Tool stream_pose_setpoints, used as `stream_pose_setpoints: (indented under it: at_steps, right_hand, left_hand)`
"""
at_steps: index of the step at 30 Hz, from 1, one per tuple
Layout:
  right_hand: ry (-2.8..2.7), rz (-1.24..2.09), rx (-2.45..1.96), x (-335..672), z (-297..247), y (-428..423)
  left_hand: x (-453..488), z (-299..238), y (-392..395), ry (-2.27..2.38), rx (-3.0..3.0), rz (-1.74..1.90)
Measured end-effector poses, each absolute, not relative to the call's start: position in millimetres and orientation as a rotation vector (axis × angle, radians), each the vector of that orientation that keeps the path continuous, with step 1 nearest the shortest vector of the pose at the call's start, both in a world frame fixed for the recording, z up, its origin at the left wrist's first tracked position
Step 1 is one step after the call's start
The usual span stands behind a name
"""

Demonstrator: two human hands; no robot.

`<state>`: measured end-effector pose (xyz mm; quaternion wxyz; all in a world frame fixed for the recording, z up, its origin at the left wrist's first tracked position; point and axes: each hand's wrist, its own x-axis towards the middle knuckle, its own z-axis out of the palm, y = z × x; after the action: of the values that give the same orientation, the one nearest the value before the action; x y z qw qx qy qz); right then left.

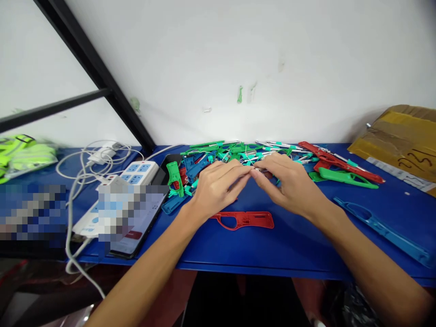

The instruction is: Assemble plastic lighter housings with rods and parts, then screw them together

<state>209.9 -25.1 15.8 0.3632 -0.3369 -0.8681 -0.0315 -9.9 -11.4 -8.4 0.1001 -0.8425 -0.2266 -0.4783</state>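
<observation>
My left hand (pixel 218 184) and my right hand (pixel 289 184) meet fingertip to fingertip above the blue table (pixel 293 245), both pinched on a small thin metal piece (pixel 259 170) that I cannot make out well. Just behind them lies a heap of green, blue and red plastic toy-gun parts (pixel 238 154) mixed with metal rods. A flat red gun-shaped half shell (pixel 243 220) lies on the table under my left wrist. A green gun half (pixel 174 178) sits left of my left hand.
A long red gun part (pixel 340 164) and a green one (pixel 345 177) lie at the right, a long blue part (pixel 384 231) nearer the edge. A cardboard box (pixel 398 136) stands far right. A white power strip (pixel 136 175), cables and a phone lie left.
</observation>
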Motion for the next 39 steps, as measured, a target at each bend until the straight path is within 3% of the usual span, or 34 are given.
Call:
stream_pose_setpoints:
  at_steps: [19,29,39]
  right_hand:
    - [-2.296,-0.102,-0.928,212,15,-25]
    - [-2.280,-0.045,-0.788,215,17,-30]
    - [-2.258,-0.282,-0.699,217,21,-41]
  left_hand:
    - [-15,-5,-13,-0.877,-2.749,-1.408]
    - [-12,2,-14,-0.931,-2.811,-1.684]
    - [-10,3,-24,-0.977,-3.063,-1.881]
